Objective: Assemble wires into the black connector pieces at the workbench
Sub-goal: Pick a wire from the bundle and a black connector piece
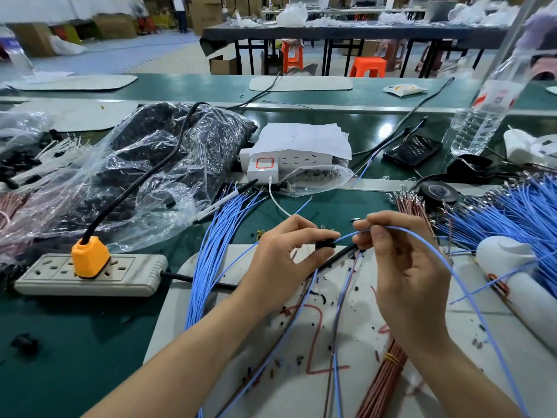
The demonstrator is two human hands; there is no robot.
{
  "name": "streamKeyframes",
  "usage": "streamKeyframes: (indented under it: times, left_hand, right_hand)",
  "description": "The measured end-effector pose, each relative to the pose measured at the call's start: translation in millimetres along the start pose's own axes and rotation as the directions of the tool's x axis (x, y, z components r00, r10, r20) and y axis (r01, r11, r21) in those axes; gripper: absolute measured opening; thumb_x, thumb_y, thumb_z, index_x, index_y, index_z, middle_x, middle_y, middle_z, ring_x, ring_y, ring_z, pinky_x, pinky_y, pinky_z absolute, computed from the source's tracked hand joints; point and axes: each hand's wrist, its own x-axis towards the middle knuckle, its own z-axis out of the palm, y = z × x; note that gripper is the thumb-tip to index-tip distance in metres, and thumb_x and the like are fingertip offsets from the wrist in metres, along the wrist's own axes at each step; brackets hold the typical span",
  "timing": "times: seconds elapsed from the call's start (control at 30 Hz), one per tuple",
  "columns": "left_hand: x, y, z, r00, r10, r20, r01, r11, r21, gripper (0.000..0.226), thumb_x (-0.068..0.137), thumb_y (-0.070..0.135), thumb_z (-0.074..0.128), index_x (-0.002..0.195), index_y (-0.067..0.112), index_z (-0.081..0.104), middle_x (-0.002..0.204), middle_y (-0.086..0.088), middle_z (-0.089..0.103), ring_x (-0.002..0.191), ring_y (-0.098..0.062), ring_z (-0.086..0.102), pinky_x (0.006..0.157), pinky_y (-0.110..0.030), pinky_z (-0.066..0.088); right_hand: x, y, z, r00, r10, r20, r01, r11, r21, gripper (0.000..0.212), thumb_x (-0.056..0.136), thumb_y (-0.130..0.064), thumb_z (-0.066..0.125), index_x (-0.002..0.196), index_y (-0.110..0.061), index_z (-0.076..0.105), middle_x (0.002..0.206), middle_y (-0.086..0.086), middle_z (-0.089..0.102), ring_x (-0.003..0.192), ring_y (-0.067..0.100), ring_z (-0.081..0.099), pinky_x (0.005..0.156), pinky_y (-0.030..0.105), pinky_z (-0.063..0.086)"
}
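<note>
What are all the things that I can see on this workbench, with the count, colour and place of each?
connector piece: one, black, pinched in the left hand
single wire: one, blue, pinched in the right hand, end at the connector piece
loose wires: many, blue, fanned left of the mat
wire pile: many, blue, right edge
tied wire bundle: one, reddish-brown, on the mat
power strip: one, grey, left
plug: one, orange, in the power strip
plastic bag: one, clear, dark contents, back left
phone: one, black, back right
water bottle: one, clear, back right
tape roll: one, black, near the phone
left hand: centre
right hand: right of centre
</note>
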Motion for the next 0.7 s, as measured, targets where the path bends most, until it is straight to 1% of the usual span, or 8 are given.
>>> streamKeyframes:
  times: [0.1,0.17,0.27,0.33,0.4,0.47,0.57,0.7]
  left_hand:
    - [0.0,-1.9,0.4,0.999,0.03,-0.01,-0.03,1.0,0.009,0.024,0.081,0.004,0.072,0.104,0.012,0.073,0.09,0.0,0.061,0.082,0.005,0.054,0.073,-0.013,0.041]
    - [0.0,-2.7,0.8,0.999,0.03,-0.01,-0.03,1.0,-0.004,0.024,0.081,0.003,0.071,0.103,0.012,0.072,0.092,0.004,0.062,0.084,0.005,0.056,0.074,-0.018,0.044]
    - [0.1,-3.5,1.3,1.0,0.024,-0.007,-0.024,1.0,-0.014,0.024,0.082,0.001,0.07,0.103,0.012,0.072,0.097,0.005,0.064,0.086,0.001,0.06,0.074,-0.026,0.048]
    - [0.6,-4.5,1.5,0.999,0.031,-0.008,-0.031,0.999,-0.022,0.023,0.083,0.0,0.069,0.103,0.011,0.072,0.098,0.004,0.066,0.085,0.001,0.06,0.074,-0.023,0.048]
    - [0.8,-4.9,1.9,0.999,0.044,-0.015,-0.045,0.998,-0.032,0.023,0.084,-0.001,0.067,0.104,0.009,0.071,0.098,0.002,0.067,0.085,0.0,0.06,0.075,-0.017,0.046]
    - [1.3,-4.8,2.1,0.998,0.058,-0.019,-0.059,0.998,-0.035,0.024,0.086,-0.002,0.063,0.106,0.01,0.07,0.101,0.001,0.068,0.088,-0.003,0.061,0.076,-0.014,0.044]
    - [1.6,-4.4,1.7,0.997,0.071,-0.011,-0.072,0.997,-0.043,0.026,0.088,-0.002,0.058,0.109,0.01,0.069,0.104,0.0,0.069,0.093,-0.006,0.062,0.08,-0.012,0.042]
    - [1.0,-4.3,1.8,0.996,0.093,0.009,-0.093,0.995,-0.043,0.026,0.089,-0.002,0.056,0.11,0.008,0.068,0.104,-0.002,0.068,0.095,-0.003,0.062,0.082,-0.01,0.041]
  right_hand:
    - [0.1,4.0,0.5,0.999,0.027,0.046,-0.025,0.998,-0.052,0.01,0.094,-0.008,0.053,0.096,-0.012,0.063,0.089,0.002,0.07,0.077,0.005,0.069,0.071,0.011,0.049]
    - [1.1,6.1,0.8,0.994,0.071,0.083,-0.065,0.995,-0.08,0.012,0.093,-0.015,0.053,0.095,-0.012,0.064,0.085,0.003,0.069,0.076,0.003,0.068,0.07,0.009,0.048]
    - [1.7,8.0,1.5,0.992,0.03,0.124,-0.012,0.989,-0.149,0.01,0.094,-0.017,0.054,0.089,-0.016,0.062,0.08,0.003,0.067,0.074,0.005,0.066,0.067,0.017,0.05]
    - [2.2,7.9,1.2,0.992,-0.035,0.125,0.057,0.983,-0.177,0.012,0.094,-0.016,0.053,0.087,-0.014,0.063,0.081,0.001,0.064,0.074,0.01,0.066,0.066,0.025,0.052]
    - [2.3,7.6,0.5,0.986,-0.106,0.127,0.13,0.97,-0.206,0.017,0.094,-0.015,0.052,0.086,-0.008,0.065,0.083,0.0,0.063,0.074,0.018,0.066,0.065,0.03,0.051]
    - [2.6,7.6,-0.4,0.982,-0.134,0.131,0.16,0.963,-0.218,0.02,0.095,-0.015,0.051,0.086,-0.004,0.065,0.084,0.001,0.062,0.074,0.021,0.066,0.065,0.034,0.052]
    - [3.0,7.5,-1.0,0.978,-0.158,0.134,0.186,0.955,-0.231,0.021,0.094,-0.014,0.051,0.086,-0.001,0.066,0.084,0.004,0.063,0.074,0.021,0.066,0.066,0.034,0.052]
    - [2.6,7.6,-1.5,0.97,-0.19,0.15,0.224,0.94,-0.257,0.019,0.093,-0.01,0.053,0.086,0.001,0.066,0.083,0.005,0.063,0.071,0.02,0.065,0.066,0.031,0.051]
